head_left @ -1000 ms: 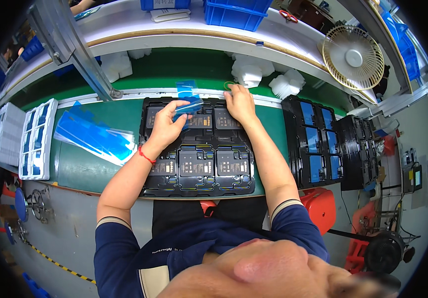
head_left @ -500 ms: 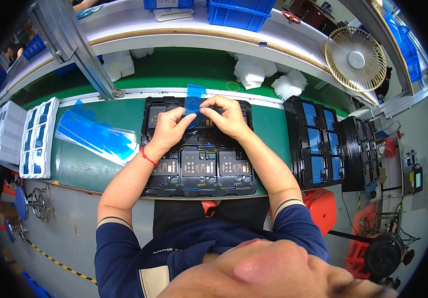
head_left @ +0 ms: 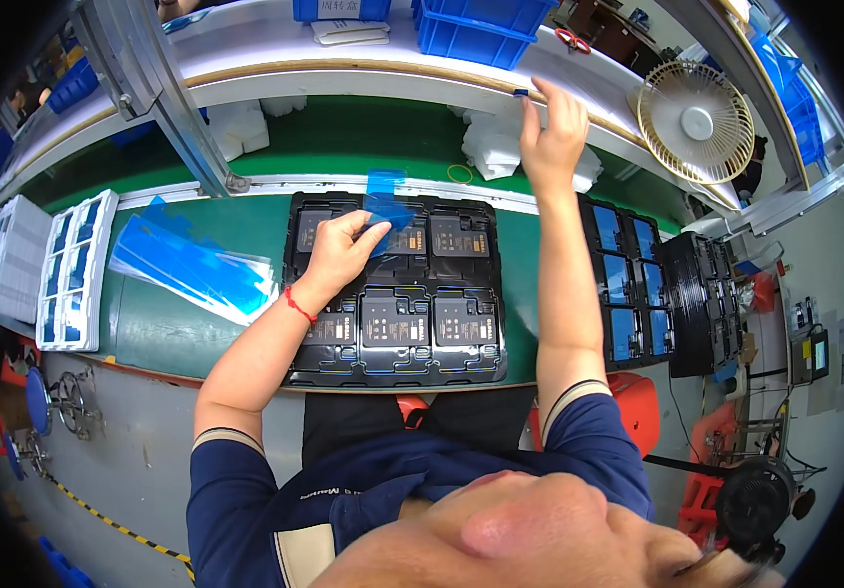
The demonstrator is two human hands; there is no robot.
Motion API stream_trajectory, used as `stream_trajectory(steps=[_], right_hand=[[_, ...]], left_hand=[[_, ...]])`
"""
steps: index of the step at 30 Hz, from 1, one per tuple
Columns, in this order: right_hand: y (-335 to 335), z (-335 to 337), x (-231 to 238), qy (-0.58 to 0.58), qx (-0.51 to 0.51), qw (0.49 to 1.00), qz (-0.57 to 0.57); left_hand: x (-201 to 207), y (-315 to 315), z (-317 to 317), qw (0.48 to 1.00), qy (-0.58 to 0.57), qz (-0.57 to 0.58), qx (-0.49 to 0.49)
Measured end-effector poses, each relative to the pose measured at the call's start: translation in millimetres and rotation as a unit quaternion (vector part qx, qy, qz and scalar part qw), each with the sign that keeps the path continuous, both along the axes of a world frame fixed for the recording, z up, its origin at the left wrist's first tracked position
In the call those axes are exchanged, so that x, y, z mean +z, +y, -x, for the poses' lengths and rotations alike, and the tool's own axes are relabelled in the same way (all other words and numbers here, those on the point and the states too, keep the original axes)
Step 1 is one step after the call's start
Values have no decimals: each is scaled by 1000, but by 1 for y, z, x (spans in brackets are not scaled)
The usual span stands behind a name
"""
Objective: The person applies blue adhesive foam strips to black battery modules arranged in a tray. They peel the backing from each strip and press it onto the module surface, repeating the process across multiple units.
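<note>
My left hand [head_left: 340, 250] pinches a strip of blue film [head_left: 387, 200] between thumb and fingers. The strip hangs over the far row of a black tray [head_left: 421, 279] that holds several flat black battery packs [head_left: 394, 322]. My right hand [head_left: 555, 137] is raised at the front edge of the shelf, thumb and fingers apart. Just left of its fingertips, a small dark blue piece [head_left: 521, 93] sits on that edge. Nothing shows in the right hand.
Left of the tray lies a fanned pile of blue film sheets [head_left: 192, 267], beside a white tray [head_left: 76, 271]. Stacked black trays [head_left: 624, 284] with blue-covered packs stand at right. A fan [head_left: 696, 122] and blue bins [head_left: 481, 34] are on the shelf above.
My right hand has let go of the blue film and moved up and right to the shelf edge. My left hand still holds the film over the tray.
</note>
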State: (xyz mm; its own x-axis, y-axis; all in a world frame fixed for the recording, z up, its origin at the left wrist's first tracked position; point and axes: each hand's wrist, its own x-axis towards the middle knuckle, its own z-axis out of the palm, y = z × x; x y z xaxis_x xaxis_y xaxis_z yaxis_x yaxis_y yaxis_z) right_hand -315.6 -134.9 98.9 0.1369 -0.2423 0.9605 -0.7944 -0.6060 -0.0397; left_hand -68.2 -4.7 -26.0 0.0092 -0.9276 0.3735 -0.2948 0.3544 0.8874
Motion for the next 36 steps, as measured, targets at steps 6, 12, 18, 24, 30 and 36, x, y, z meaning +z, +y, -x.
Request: stream_trajectory(steps=[6,12,18,24,30,36], right_hand=[[-19,19,13,115,-14,992,-57],[-18,19,19,136,0,989,-63],[-17,17,24,160,4,985,-58],[-17,19,29,194,15,980,-36],[-17,18,33,216,12,975,-61],[-18,20,30,225,9,972,-63]], left_hand=[[1,-1,-3,1000,7,1,4],[-1,-1,-3,1000,2,-1,1],[-2,-1,-3,1000,-6,-13,-5],[-4,-2,-4,1000,-11,-13,-5],[-8,-4,-3,1000,-4,23,14],[-9,-5,-4,1000,-10,17,12]])
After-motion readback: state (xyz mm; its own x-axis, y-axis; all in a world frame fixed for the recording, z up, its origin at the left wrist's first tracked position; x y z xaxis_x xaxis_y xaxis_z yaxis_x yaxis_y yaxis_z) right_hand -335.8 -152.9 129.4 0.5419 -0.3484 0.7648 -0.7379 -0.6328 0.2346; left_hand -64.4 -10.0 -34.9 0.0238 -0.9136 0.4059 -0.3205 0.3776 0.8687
